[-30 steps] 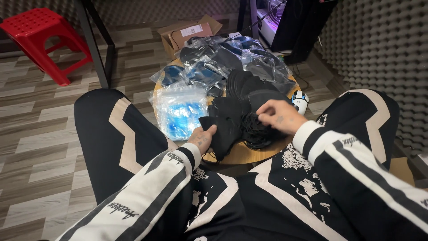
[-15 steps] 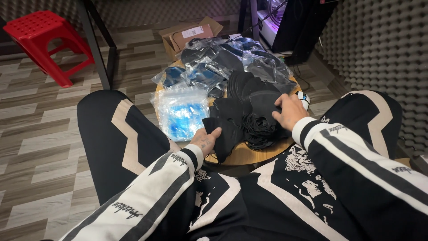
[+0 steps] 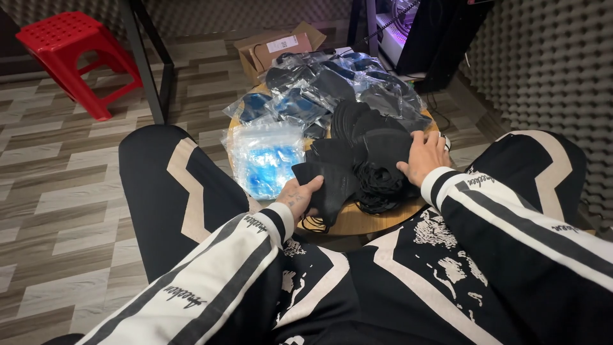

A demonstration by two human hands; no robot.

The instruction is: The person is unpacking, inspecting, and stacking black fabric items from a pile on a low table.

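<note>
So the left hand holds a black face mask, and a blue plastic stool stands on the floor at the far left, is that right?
Not quite: the plastic stool is red, not blue, as the head view shows. The rest holds: the left hand holds a black face mask, and the stool stands on the floor at the far left.

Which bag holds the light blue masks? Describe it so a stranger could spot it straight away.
Start at the small round wooden table between the seated person's knees. On its left edge, just beyond the left hand, lies a clear plastic bag of light blue masks. The neighbouring bags hold dark masks; only this one shows pale blue.
</note>
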